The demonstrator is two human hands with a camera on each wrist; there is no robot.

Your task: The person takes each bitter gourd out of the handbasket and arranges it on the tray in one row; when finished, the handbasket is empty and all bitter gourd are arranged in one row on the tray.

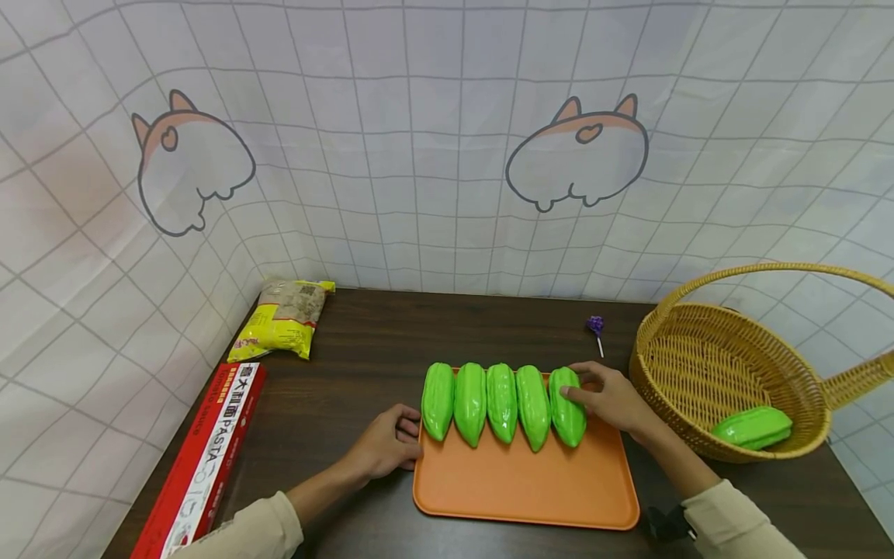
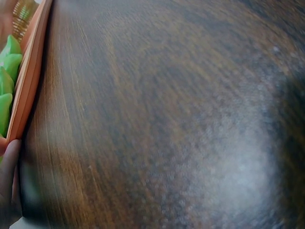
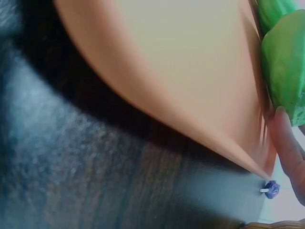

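Note:
Several glossy green star fruits (image 1: 502, 404) lie side by side in a row along the far part of an orange tray (image 1: 524, 485), their pointed ends toward me. My left hand (image 1: 387, 442) grips the tray's left rim, with the thumb (image 2: 9, 164) against the edge in the left wrist view. At the other end of the row, my right hand (image 1: 609, 396) holds the rightmost star fruit (image 1: 567, 411) between thumb and fingers. That fruit (image 3: 286, 64) lies against the tray's far side in the right wrist view, a fingertip at its end.
To the right stands a wicker basket (image 1: 653, 388) with a tall handle and one green star fruit (image 1: 753, 427) inside. A purple lollipop (image 1: 595, 326) lies behind the tray. On the left are a yellow packet (image 1: 279, 322) and a red pasta box (image 1: 202, 458).

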